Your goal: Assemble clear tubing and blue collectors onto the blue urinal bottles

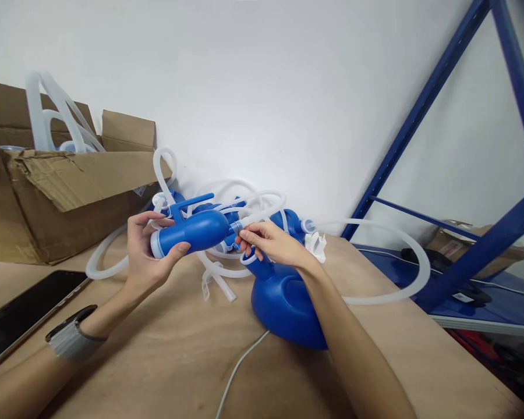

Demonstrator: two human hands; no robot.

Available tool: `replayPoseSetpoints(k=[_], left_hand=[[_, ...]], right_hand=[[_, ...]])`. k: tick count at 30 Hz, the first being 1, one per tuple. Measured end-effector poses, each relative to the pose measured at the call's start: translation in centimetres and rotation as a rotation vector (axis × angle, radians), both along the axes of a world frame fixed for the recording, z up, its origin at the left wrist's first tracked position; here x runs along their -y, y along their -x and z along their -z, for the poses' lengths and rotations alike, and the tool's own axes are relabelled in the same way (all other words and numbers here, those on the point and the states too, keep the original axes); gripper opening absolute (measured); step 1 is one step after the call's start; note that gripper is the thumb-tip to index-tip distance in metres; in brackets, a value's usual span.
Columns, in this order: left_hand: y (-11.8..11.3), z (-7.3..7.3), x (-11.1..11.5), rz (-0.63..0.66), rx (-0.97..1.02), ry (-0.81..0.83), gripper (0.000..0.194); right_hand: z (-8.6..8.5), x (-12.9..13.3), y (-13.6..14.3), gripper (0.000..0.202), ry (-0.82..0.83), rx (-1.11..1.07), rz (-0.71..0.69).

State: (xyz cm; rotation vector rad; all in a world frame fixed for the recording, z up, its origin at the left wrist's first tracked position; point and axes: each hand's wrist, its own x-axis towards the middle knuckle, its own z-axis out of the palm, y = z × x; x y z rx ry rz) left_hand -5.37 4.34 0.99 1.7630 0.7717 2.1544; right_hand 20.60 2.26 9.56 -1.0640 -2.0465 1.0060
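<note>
A blue cylinder with a side handle [196, 230] is held nearly level by my left hand [151, 256], whose fingers wrap round its pale-rimmed end. At its rounded end, my right hand [273, 241] pinches the clear connector [237, 227] where a translucent tube joins. Just below my right hand stands a blue bottle [283, 302] with an open, white-rimmed neck. My right forearm passes in front of part of this bottle. A loose tube end with a white clip [218, 278] lies on the table between the hands.
Behind my hands are more blue bottles [290, 222] and coiled tubes. An open cardboard box [70, 215] with tubes stands at the left, near a dark phone [28, 308]. A thin white cable [240, 364] crosses the wooden table [166, 355]. Blue shelving [402, 134] rises at the right.
</note>
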Motion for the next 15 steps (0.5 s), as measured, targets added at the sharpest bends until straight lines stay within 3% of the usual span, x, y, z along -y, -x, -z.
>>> replayPoseSetpoints(k=[7,15], left_hand=[[-0.1,0.1,-0.2,-0.006,0.043,0.101,0.071],[-0.5,0.3,0.2,-0.052,-0.001,0.128,0.065]], right_hand=[[0.3,-0.2,0.2,0.032,-0.035,-0.029,0.011],[-0.8,0.5,0.4,0.028,0.008,-0.063,0.029]])
